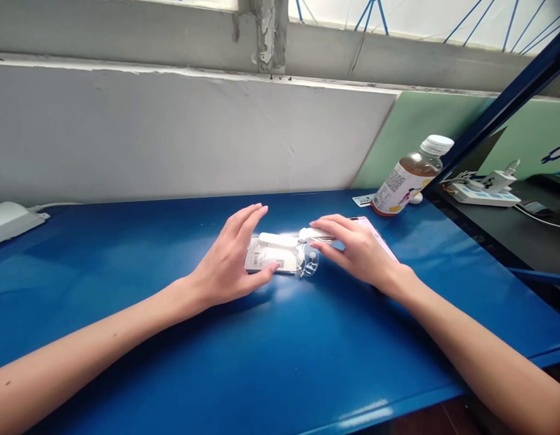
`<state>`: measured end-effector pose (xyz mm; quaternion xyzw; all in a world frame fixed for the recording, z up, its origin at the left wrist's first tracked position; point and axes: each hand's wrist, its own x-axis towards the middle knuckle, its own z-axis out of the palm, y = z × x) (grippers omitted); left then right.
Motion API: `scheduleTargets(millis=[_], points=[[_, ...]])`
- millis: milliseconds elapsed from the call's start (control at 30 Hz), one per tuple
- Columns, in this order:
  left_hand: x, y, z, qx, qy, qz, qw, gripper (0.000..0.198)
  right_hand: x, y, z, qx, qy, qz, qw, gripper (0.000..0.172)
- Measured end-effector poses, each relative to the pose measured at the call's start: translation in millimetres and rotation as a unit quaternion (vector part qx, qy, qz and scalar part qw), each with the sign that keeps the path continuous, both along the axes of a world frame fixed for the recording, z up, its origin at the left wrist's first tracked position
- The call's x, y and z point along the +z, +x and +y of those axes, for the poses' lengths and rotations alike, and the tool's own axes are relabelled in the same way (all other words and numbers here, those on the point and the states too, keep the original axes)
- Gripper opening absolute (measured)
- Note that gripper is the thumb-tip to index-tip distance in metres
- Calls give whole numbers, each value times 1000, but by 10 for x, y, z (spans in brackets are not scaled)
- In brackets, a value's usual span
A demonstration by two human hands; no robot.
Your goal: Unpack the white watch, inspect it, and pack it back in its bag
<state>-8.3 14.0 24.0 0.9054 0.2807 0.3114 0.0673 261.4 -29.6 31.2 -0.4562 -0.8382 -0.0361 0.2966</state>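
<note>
A flat, clear plastic packet lies on the glossy blue tabletop, long axis running nine to three o'clock. The left hand spreads open at its nine-o'clock end; the right hand pinches a smooth, elongated white piece at three, tip towards nine.

Left fingers spread wide while right fingers pinch inward.
</note>
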Motion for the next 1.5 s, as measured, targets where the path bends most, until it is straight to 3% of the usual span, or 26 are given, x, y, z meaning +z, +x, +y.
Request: scheduleTargets(millis=[100, 233, 467, 600, 733, 900, 967, 1100, 1200, 1300, 1500], points=[[86, 37, -93, -31, 55, -10, 998, 59, 13, -136, -99, 44, 12, 52, 998, 27], [137, 51, -167, -63, 36, 8, 997, 32, 47, -287, -201, 71, 22, 119, 990, 26], [211, 32, -179, -80, -40, -34, 995, 28, 264, -390, -102, 18, -34, 263, 964, 18], [265, 54, -203, -91, -156, -62, 982, 27, 484, -552, 36, 40, -64, 368, 927, 21], [361, 89, -248, -126, -337, -127, 924, 36, 653, -803, 128, 76, -142, 434, 887, 30], [428, 127, -302, -167, -516, -145, 828, 38, 625, -948, 225, 120, -293, 475, 821, 31], [411, 137, -307, -173, -569, -155, 789, 39, 565, -941, 283, 169, -367, 484, 776, 30], [341, 149, -287, -176, -623, -171, 742, 37, 448, -913, 378, 230, -487, 524, 659, 27], [277, 167, -277, -173, -665, -203, 698, 34, 398, -923, 392, 246, -529, 546, 601, 27], [211, 199, -284, -151, -670, -229, 690, 36, 386, -955, 366, 248, -542, 555, 581, 28], [139, 242, -288, -158, -659, -274, 682, 35, 407, -990, 329, 227, -540, 553, 592, 29]])
